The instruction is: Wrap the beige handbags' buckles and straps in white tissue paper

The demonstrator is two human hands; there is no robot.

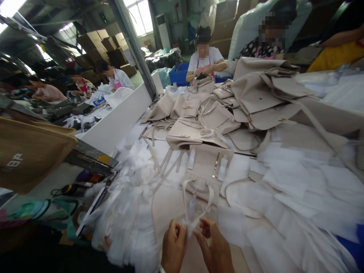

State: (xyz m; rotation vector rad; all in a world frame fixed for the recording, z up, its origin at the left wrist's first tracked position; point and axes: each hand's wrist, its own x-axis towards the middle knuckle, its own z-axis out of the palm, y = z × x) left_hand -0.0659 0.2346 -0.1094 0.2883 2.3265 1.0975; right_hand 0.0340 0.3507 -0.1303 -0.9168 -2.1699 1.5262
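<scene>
1. A looped beige strap [211, 198] is held up at the near centre, over a pale opened bag [209, 162]; the bag's near part is blurred and partly hidden by the hands.
2. The left hand [174, 245] is clamped, thumb against fingers, on the strap's near left end, where white wrapping blurs the contact.
3. The right hand [216, 244] is placed at the other end, fingers curled; whether the strap is gripped cannot be told.
4. Both wrists are cut off by the near edge.
5. Heaped bags [196, 110] are overlapped at the far side, many outlines hidden.
6. Crumpled translucent wrapping [127, 222] is spread at left, white sheets [298, 170] at right, both smeared.
7. Beyond the heap, a small bag [206, 85] is handled by a seated person [206, 58].
</scene>
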